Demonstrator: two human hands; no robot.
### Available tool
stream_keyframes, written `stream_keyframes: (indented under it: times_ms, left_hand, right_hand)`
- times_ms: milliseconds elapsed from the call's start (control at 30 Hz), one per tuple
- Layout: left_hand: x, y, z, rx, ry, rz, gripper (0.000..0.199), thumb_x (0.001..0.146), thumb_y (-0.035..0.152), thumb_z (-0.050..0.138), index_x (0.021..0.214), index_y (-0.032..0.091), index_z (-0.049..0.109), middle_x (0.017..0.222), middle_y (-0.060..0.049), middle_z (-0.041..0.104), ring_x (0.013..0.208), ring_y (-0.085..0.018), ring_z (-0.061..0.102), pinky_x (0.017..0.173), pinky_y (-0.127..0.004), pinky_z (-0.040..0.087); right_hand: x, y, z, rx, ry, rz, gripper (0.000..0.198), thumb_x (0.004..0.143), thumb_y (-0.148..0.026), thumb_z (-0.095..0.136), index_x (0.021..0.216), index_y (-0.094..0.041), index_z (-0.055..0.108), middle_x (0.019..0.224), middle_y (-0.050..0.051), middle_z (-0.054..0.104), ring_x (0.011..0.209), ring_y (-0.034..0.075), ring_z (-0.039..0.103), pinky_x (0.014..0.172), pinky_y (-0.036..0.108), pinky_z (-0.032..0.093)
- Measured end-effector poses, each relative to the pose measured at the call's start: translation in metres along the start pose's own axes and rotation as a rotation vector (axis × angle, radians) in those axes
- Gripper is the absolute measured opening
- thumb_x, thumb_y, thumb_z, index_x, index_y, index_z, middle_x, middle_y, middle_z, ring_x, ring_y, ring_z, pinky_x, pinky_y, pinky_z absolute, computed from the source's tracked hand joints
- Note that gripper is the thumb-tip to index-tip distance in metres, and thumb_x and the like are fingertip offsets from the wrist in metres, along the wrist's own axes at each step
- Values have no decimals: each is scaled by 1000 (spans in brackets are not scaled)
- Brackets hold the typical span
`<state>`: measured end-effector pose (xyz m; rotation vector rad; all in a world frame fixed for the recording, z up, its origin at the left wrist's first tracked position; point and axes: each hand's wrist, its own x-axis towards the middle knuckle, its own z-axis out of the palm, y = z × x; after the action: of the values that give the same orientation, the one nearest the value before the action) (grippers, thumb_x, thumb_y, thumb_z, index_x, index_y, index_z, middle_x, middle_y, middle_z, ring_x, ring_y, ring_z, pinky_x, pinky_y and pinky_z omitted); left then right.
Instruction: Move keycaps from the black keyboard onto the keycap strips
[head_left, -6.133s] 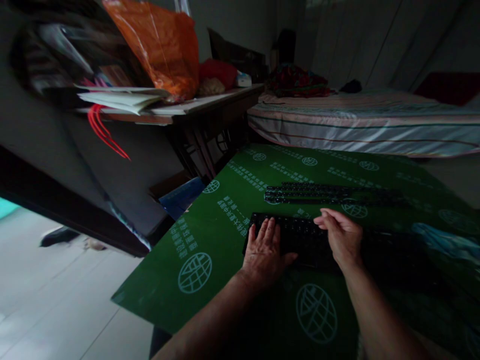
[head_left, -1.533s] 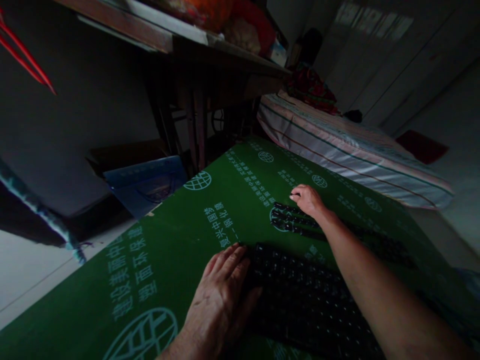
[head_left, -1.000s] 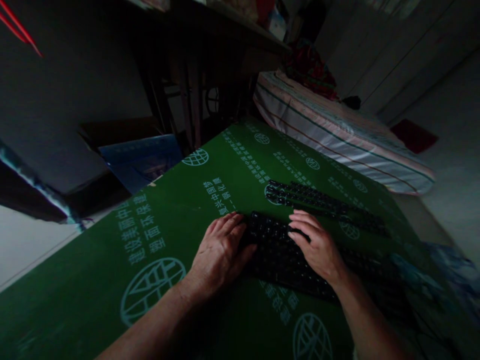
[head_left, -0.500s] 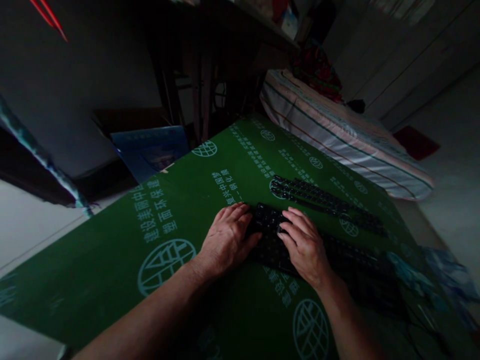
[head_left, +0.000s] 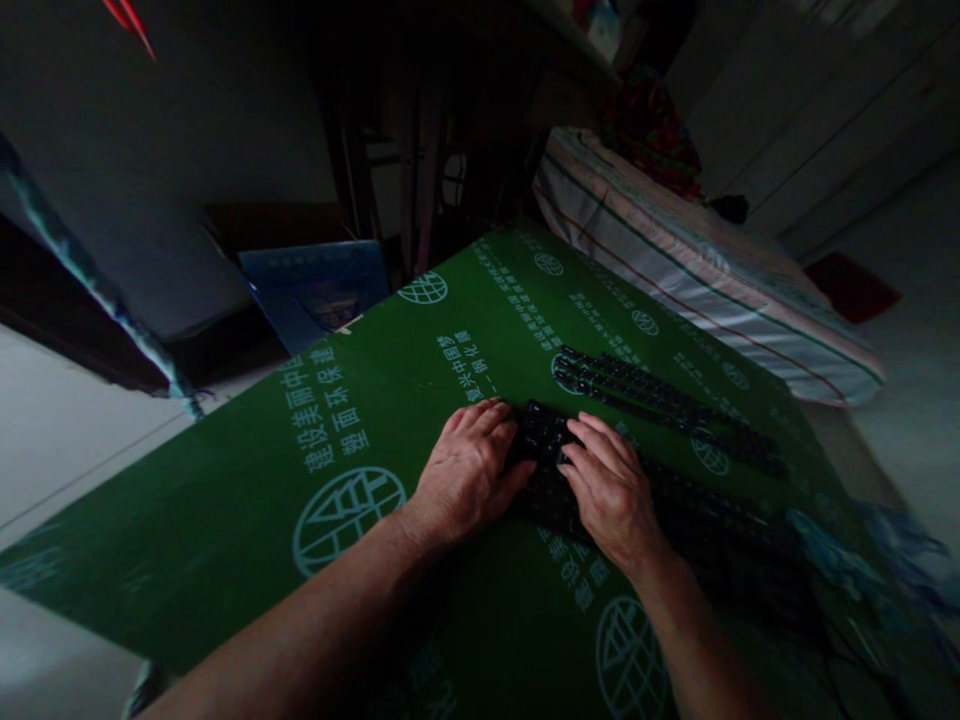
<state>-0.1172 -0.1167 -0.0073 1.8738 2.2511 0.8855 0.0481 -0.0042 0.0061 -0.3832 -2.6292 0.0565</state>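
Note:
A black keyboard (head_left: 551, 490) lies on the green board, dim and partly covered by both hands. My left hand (head_left: 471, 462) is curled over its left end, fingers along the far edge and thumb on the near side. My right hand (head_left: 609, 478) bends over the keys just right of it, its thumb and fingertips close together at the key tops. Whatever sits between those fingertips is too dark to make out. Beyond the keyboard, several rows of small black keys (head_left: 667, 405) lie on the board.
The green board (head_left: 247, 500) carries printed globes and writing. Teal cloth or plastic (head_left: 832, 550) and dark cables lie at the right. A blue box (head_left: 315, 285) stands past the left edge, near a wrapped pole (head_left: 105, 285). A striped mattress (head_left: 697, 260) is at the back right.
The whole view has shifted slightly, so things appear a little farther right. Both hands keep their places on the keyboard, with only slight finger movement.

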Motion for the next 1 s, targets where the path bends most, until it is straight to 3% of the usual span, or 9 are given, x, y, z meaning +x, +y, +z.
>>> stream_keyframes:
  times_ms: [1000]
  left_hand:
    - [2,3,-4,26,-43,-17,40,83,40,54,109,11,60,128,-16,55,123,-31,45,104,-48,35]
  right_hand:
    - [-1,-4,3,24,72,22,19,87,-12,51,95,-17,67,110,10,67,116,23,54,93,44,50]
